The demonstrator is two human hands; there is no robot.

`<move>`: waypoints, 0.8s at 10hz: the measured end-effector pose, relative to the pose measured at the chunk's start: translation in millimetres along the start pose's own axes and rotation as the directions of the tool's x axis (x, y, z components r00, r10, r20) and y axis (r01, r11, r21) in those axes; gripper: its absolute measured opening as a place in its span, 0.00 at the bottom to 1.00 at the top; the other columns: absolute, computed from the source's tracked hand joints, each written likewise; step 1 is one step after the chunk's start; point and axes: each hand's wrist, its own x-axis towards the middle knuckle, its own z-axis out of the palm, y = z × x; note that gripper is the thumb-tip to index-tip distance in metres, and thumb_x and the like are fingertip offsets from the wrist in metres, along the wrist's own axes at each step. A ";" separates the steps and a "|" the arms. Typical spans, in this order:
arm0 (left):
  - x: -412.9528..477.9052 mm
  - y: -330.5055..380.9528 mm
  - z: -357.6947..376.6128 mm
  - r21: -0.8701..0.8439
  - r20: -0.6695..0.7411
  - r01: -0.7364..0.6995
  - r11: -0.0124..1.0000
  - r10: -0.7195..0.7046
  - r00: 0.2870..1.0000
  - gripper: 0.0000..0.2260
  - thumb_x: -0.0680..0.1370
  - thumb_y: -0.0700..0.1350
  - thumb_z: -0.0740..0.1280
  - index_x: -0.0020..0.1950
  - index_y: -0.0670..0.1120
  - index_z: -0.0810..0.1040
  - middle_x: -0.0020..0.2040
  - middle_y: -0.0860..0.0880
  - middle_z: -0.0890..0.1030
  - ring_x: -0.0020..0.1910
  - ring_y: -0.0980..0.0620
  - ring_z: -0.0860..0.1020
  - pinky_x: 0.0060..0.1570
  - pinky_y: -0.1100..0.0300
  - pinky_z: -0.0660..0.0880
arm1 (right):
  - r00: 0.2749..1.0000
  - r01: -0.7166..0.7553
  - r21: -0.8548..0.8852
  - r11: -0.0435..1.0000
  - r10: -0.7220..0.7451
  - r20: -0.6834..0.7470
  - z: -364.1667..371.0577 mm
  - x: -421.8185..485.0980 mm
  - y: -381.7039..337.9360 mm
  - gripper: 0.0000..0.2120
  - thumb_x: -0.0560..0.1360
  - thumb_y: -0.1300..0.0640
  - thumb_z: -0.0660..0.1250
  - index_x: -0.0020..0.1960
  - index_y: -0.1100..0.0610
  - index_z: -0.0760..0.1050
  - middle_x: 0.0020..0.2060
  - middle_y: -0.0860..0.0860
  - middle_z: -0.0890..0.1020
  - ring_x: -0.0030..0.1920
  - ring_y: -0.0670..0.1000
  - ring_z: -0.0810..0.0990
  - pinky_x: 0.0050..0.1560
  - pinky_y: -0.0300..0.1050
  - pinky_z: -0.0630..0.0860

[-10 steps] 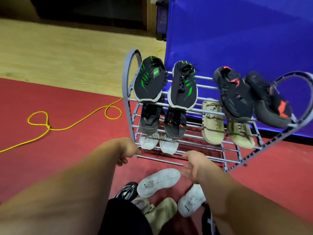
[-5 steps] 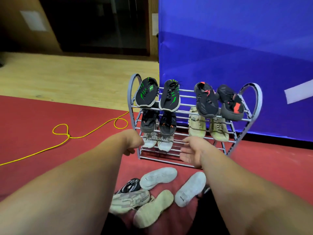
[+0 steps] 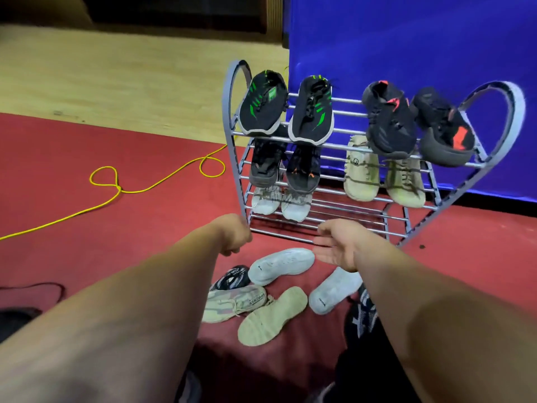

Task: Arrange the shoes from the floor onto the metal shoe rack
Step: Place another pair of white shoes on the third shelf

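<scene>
The right hand (image 3: 337, 248) is spread wide and holds nothing. It hangs just above a white shoe (image 3: 281, 265) lying sole-up on the red floor (image 3: 145, 216). The left hand (image 3: 232, 238) is curled in a fist by the rack's bottom corner; I cannot tell if it grips the bar. The metal shoe rack (image 3: 328, 225) sits at 12 o'clock, mostly full. Best to grab the white shoe around its middle, flip it sole-down, and slide it onto the low bars (the right side looks free). Its twin (image 3: 331, 295) waits at 5 o'clock.

Beige camo shoe (image 3: 232, 302) on near floor: dark heel-tab lettering, too blurred to read. Beige shoe (image 3: 361, 170) on rack: small logo on tongue, illegible.
</scene>
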 end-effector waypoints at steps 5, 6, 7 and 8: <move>134.6 -71.0 51.4 0.040 0.164 0.145 0.989 -0.150 0.975 0.10 0.80 0.42 0.64 0.58 0.44 0.82 0.54 0.44 0.84 0.54 0.44 0.83 0.52 0.55 0.81 | 0.972 -0.235 -0.014 0.972 0.235 -0.011 54.9 144.8 56.2 0.13 0.82 0.56 0.63 0.64 0.61 0.75 0.58 0.59 0.82 0.53 0.59 0.84 0.48 0.51 0.81; 178.8 -91.4 77.8 0.151 0.206 0.041 0.988 -0.072 0.976 0.11 0.80 0.41 0.64 0.56 0.37 0.82 0.52 0.40 0.84 0.48 0.44 0.82 0.48 0.55 0.80 | 0.961 -0.276 -0.006 0.961 0.276 -0.001 58.8 168.8 71.4 0.16 0.83 0.56 0.61 0.68 0.61 0.73 0.58 0.60 0.82 0.52 0.58 0.83 0.51 0.51 0.79; 197.3 -95.0 91.4 0.085 0.198 0.125 0.989 -0.140 0.970 0.11 0.76 0.45 0.71 0.52 0.38 0.82 0.43 0.41 0.81 0.37 0.45 0.78 0.40 0.53 0.78 | 0.954 -0.298 -0.020 0.954 0.298 -0.003 62.9 190.5 85.4 0.17 0.83 0.57 0.61 0.69 0.61 0.73 0.57 0.60 0.82 0.52 0.58 0.83 0.48 0.50 0.80; 215.2 -96.2 104.8 0.082 0.229 0.111 0.990 -0.127 0.965 0.18 0.74 0.51 0.75 0.55 0.38 0.82 0.51 0.34 0.82 0.40 0.43 0.78 0.46 0.48 0.80 | 0.952 -0.306 -0.022 0.952 0.306 -0.009 67.7 209.9 97.0 0.17 0.82 0.56 0.61 0.69 0.61 0.73 0.57 0.59 0.82 0.52 0.58 0.83 0.43 0.49 0.81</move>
